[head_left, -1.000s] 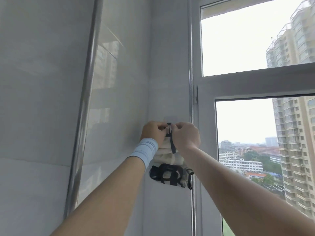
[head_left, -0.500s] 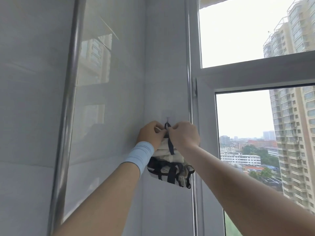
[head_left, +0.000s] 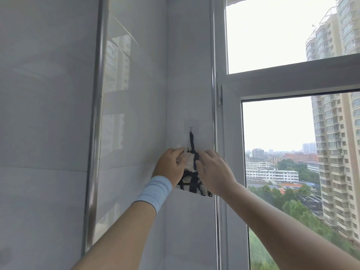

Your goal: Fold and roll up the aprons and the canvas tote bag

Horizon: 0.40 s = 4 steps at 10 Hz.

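A rolled cream bundle (head_left: 190, 179) bound with dark straps hangs by a dark strap loop (head_left: 192, 140) from a small wall hook (head_left: 191, 128) in the corner beside the window. My left hand (head_left: 171, 165), with a light blue wristband, holds the bundle's left side, fingers curled over its top. My right hand (head_left: 213, 170) lies against the bundle's right side with fingers fairly straight. Most of the bundle is hidden between the two hands.
White tiled walls meet in a corner here. A vertical metal pipe (head_left: 96, 123) runs down the left wall. A thinner pipe (head_left: 213, 94) runs beside the white window frame (head_left: 231, 133). High-rise buildings show through the glass on the right.
Both hands have dropped from the hook down onto the bundle. The strap loop, pinched at the hook before, now hangs from it in plain view. The camera has tilted slightly.
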Available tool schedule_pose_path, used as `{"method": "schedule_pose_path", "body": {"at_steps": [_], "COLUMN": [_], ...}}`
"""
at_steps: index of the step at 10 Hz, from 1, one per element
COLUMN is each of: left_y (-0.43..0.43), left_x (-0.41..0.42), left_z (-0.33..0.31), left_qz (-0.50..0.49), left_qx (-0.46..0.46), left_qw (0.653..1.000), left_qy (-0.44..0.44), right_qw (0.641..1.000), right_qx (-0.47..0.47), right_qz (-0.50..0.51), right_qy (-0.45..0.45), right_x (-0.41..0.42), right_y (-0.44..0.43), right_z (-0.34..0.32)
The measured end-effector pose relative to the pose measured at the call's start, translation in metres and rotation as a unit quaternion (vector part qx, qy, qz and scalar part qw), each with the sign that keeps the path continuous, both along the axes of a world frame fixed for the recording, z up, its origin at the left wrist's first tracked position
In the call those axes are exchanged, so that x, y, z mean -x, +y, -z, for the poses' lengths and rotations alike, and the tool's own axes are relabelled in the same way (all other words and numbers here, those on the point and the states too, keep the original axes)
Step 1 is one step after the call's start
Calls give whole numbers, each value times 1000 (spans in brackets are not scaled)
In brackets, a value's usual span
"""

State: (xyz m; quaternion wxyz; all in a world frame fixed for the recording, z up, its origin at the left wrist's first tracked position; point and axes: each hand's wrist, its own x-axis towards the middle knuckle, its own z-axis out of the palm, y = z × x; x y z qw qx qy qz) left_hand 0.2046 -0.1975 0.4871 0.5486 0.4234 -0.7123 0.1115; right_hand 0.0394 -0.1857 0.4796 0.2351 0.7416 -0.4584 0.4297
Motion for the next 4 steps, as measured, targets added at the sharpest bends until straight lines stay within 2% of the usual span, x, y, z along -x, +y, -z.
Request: {"method": "schedule_pose_path", "body": {"at_steps": [2,3,4], "left_y": [0,10,25], "left_x": [-7,-7,-4], "left_z": [19,8,-3], "left_qz": [-8,-44,-70], "left_qx": [-113,-137,-90], "left_qw": [991,985,989], "left_qy": [-64,-93,-90], "right_qw": [998,996,998], "right_qx": [-25,-55,-41], "right_qz": [26,32,4], "right_qy": [53,69,46], "right_x": [5,5,8], "right_y": [11,13,19], "right_z": [8,2,-7]}}
